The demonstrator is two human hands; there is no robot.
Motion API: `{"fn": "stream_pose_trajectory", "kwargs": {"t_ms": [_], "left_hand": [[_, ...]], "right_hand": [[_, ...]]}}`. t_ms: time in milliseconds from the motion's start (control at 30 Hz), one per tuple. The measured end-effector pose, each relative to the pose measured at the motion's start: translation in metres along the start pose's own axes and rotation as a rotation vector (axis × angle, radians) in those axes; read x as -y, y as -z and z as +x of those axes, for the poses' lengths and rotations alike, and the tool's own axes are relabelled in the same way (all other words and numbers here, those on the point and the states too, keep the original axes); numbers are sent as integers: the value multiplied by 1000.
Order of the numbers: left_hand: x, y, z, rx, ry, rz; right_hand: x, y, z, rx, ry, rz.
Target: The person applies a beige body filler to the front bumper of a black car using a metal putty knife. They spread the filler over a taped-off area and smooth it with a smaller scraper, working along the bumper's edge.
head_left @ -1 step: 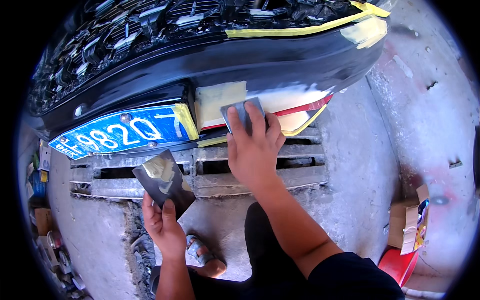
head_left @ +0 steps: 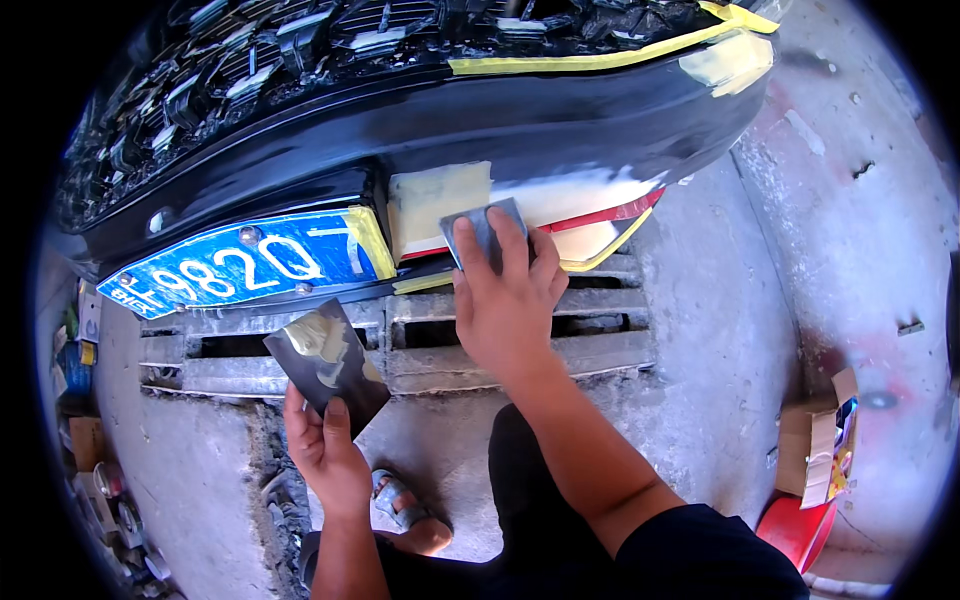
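My right hand (head_left: 510, 300) presses a small grey flat spreader (head_left: 487, 228) against the lower part of a black car bumper (head_left: 560, 130), on a pale filler patch (head_left: 575, 190) edged with yellow masking tape (head_left: 590, 62). My left hand (head_left: 325, 450) holds a dark square board (head_left: 320, 365) lower down, over the ground, with a smear of pale putty on its upper part. A blue licence plate (head_left: 240, 265) sits on the bumper to the left of the spreader.
A concrete drain grate (head_left: 600, 320) runs under the bumper. My sandalled foot (head_left: 400, 500) rests on the concrete floor. An open cardboard box (head_left: 815, 450) and a red container (head_left: 795, 530) stand at the lower right. Clutter lies along the left edge (head_left: 85, 440).
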State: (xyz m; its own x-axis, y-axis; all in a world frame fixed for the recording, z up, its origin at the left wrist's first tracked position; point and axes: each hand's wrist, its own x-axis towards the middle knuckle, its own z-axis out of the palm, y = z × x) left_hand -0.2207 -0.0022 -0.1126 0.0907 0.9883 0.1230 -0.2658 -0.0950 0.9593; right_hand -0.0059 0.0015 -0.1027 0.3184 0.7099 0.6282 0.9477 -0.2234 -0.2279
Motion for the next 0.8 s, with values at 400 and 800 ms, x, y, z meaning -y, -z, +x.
{"fn": "stream_pose_trajectory", "kwargs": {"t_ms": [400, 800], "left_hand": [[0, 4, -4, 14, 13, -6], [2, 1, -5, -7, 14, 15]], "right_hand": [[-14, 32, 14, -57, -56, -4], [3, 4, -3, 9, -7, -27]]}}
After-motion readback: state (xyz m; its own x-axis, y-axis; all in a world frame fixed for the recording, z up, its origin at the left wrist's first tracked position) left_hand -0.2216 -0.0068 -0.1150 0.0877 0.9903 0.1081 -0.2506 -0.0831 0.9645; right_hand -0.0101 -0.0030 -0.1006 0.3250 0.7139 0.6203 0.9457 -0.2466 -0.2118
